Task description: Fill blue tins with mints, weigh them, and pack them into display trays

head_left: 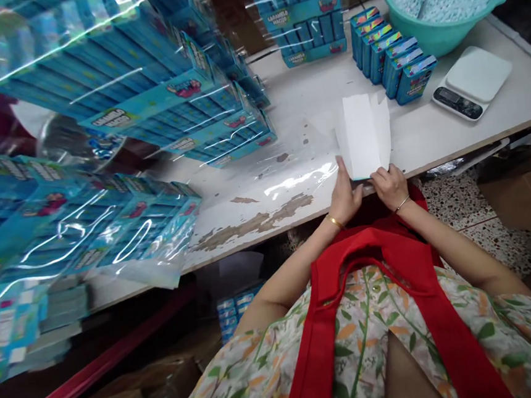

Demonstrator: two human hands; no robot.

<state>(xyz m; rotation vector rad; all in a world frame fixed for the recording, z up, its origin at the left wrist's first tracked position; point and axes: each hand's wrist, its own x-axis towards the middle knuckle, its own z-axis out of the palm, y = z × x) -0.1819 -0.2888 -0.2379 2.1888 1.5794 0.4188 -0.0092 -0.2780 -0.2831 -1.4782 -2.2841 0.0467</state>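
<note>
A white cardboard tray (pixel 361 135) with side flaps standing up lies at the table's front edge; a thin teal line shows along its near edge. My left hand (pixel 346 193) grips its near left corner, fingers along the left flap and thumb by the front edge. At the near right corner my right hand (pixel 391 187) has its fingers curled over the cardboard. Behind the tray, to the right, stands a row of several small blue candy boxes (pixel 390 58). A white digital scale (pixel 480 75) sits farther right.
A teal basin (pixel 441 29) of pale blue candies with a scoop stands at the back right. Plastic-wrapped stacks of blue candy boxes (pixel 153 85) rise high on the left, with another wrapped stack (pixel 300 16) at the back. The worn white table (pixel 246 188) ends just before my body.
</note>
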